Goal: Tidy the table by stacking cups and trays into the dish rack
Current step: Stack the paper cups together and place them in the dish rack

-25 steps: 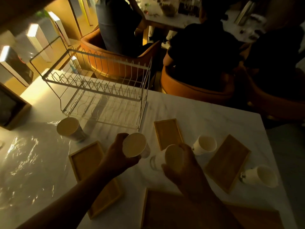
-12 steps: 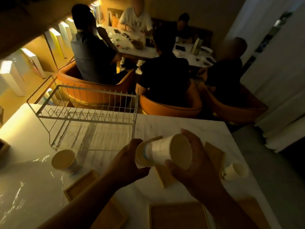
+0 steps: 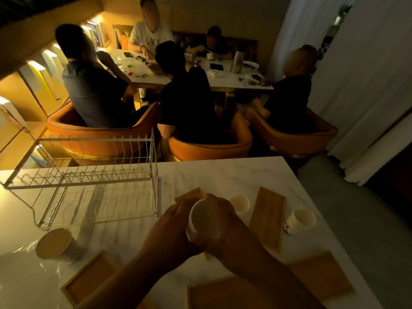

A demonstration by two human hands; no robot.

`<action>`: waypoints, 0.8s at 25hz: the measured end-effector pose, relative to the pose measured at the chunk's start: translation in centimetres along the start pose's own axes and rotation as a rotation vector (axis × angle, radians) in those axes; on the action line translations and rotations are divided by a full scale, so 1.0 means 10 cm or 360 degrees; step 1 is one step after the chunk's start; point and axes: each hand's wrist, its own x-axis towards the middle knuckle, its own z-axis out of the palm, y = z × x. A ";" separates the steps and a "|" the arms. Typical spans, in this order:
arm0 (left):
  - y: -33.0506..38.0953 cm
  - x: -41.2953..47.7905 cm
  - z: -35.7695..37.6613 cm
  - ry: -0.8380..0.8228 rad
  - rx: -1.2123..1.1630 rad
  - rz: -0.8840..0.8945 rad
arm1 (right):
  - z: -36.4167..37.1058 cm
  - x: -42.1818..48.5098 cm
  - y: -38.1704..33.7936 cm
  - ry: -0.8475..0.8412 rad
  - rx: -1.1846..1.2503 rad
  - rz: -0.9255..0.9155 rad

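Note:
Above the table's middle I hold the nested white cups (image 3: 204, 220), mouth toward me, with my left hand (image 3: 171, 228) and my right hand (image 3: 229, 224) wrapped around them from both sides. The wire dish rack (image 3: 89, 186) stands empty at the left, a little beyond my hands. Loose on the marble table (image 3: 223, 175) are one cup (image 3: 55, 244) at the near left, a small cup (image 3: 240, 204) just right of my hands and a handled cup (image 3: 301, 220) further right. Wooden trays lie around: one (image 3: 267, 219) at right, one (image 3: 89, 279) near left, one (image 3: 223, 293) in front.
Another wooden tray (image 3: 323, 277) lies at the near right, and part of one (image 3: 189, 195) shows beyond my hands. Orange armchairs (image 3: 209, 148) with seated people stand just past the table's far edge. The table's right edge drops to the floor.
One cup has gone inside the other; both hands now close around the single stack. The view has tilted up, so the rack and table sit lower in frame.

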 end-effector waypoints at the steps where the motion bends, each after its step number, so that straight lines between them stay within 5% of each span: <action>1: 0.02 0.02 0.04 -0.0008 0.0022 -0.0016 | -0.03 0.02 0.13 -0.0084 -0.0004 -0.0035; 3: 0.01 0.06 0.14 -0.0031 0.0026 -0.0087 | -0.14 0.09 0.40 -0.0166 0.0028 -0.0091; 6: -0.05 0.17 0.35 -0.0018 0.0070 -0.0188 | -0.33 0.33 1.05 0.0053 0.0181 0.0114; 9: -0.11 0.27 0.55 0.0017 0.0127 -0.0303 | -0.43 0.67 1.88 0.0241 -0.0385 0.0348; 12: -0.13 0.35 0.67 0.0053 0.0175 -0.0383 | -0.40 1.04 2.38 0.0029 -0.0827 0.0418; 16: -0.11 0.40 0.78 0.0085 0.0216 -0.0418 | -0.29 1.35 2.70 -0.0195 -0.0931 0.0440; 20: -0.11 0.44 0.86 0.0069 0.0241 -0.0413 | -0.38 1.36 2.61 -0.0056 -0.0864 0.0348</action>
